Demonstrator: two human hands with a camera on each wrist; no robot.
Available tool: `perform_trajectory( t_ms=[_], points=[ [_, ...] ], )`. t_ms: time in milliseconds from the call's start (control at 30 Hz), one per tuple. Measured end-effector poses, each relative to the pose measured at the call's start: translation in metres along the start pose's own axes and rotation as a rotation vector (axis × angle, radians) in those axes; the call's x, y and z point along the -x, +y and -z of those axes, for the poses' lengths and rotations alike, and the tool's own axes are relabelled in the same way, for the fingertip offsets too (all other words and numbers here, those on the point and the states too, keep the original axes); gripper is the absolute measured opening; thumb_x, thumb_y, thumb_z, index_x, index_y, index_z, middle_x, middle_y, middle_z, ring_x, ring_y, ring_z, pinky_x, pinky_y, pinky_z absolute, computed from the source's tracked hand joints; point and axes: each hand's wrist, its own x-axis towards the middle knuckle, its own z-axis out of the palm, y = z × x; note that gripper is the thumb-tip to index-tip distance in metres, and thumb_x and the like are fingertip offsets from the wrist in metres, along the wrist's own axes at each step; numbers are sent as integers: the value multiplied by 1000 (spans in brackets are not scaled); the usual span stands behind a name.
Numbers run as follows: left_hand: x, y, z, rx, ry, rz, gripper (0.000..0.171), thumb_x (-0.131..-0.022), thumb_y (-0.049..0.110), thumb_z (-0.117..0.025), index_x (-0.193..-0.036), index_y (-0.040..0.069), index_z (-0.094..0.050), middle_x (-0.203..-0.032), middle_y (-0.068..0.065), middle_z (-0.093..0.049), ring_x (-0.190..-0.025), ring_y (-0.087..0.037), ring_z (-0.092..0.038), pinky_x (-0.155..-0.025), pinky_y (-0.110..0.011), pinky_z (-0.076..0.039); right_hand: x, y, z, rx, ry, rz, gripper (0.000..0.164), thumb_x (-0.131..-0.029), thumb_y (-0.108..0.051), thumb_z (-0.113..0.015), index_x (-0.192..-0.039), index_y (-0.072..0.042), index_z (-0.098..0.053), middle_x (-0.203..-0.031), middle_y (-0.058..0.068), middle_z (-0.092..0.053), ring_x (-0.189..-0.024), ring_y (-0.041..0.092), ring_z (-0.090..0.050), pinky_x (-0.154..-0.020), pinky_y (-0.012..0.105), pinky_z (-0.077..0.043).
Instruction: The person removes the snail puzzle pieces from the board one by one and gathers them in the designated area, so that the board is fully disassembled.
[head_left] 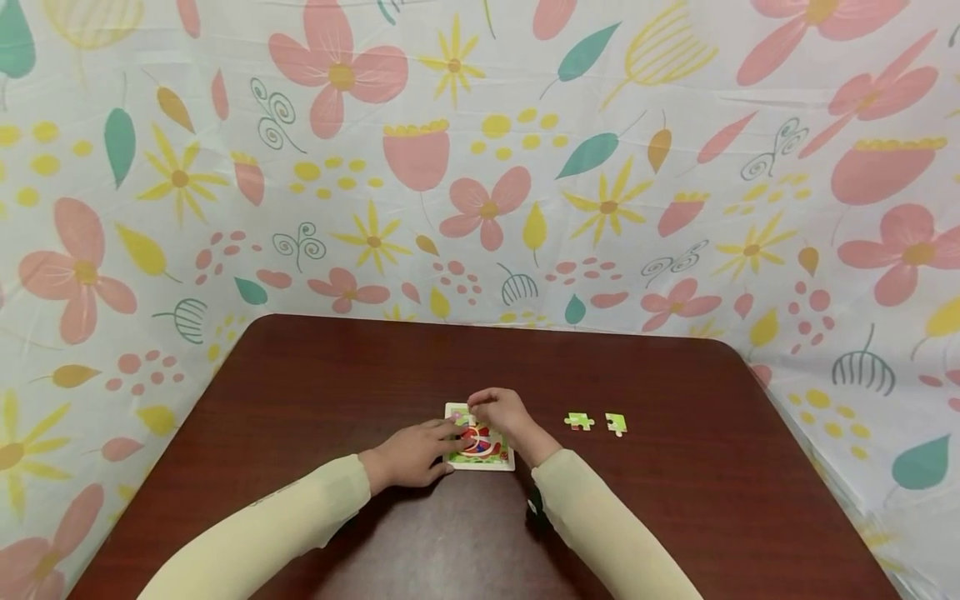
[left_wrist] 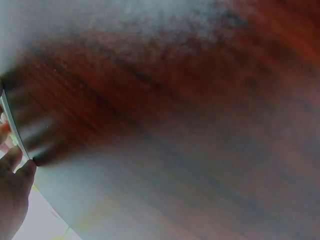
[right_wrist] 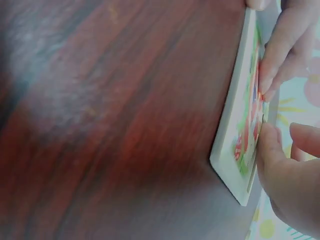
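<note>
A small picture puzzle (head_left: 480,463) in a pale frame lies on the table, with a red and blue figure on green. My left hand (head_left: 414,454) rests on its left side, fingers spread over the picture; the left wrist view catches only part of this hand (left_wrist: 14,187) at the frame's edge. Over the puzzle's upper right is my right hand (head_left: 504,414). In the right wrist view the right hand (right_wrist: 292,185) has one digit touching the puzzle's surface (right_wrist: 243,145) and another finger raised apart from it. The hand hides part of the picture.
Two loose green jigsaw pieces, a left one (head_left: 579,422) and a right one (head_left: 617,424), lie to the right of the puzzle. The dark wooden table (head_left: 360,367) has rounded far corners. Behind it hangs a flower-patterned cloth (head_left: 480,125).
</note>
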Motion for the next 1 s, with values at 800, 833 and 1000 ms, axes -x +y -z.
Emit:
perform_trajectory(
  t_ms=[800, 833, 1000],
  points=[
    [0, 3, 4, -10, 17, -5, 48, -102, 30, -62, -148, 19, -57, -154, -6, -54, -143, -29, -52, -110, -43, -51, -3, -5, 1, 18, -30, -15, 20, -99, -2, -59, -116, 6, -66, -115, 21, -66, -93, 24, -64, -79, 30, -54],
    [0, 3, 4, -18, 20, -9, 48, -102, 30, -62, -148, 19, -57, -154, -6, -55, -142, -29, -53, -110, -43, -51, -4, -5, 0, 27, -21, -9, 20, -98, -1, -60, -115, 6, -67, -114, 21, -66, -91, 23, -63, -77, 30, -54],
    [1, 2, 4, -58, 17, -15, 48, -102, 30, -62, -148, 19, -57, -153, -6, -56, -140, -28, -55, -108, -41, -52, -6, -4, -4, 77, 5, 31, 17, -95, -1, -66, -109, 7, -72, -110, 22, -69, -84, 22, -66, -75, 32, -58]
  ],
)
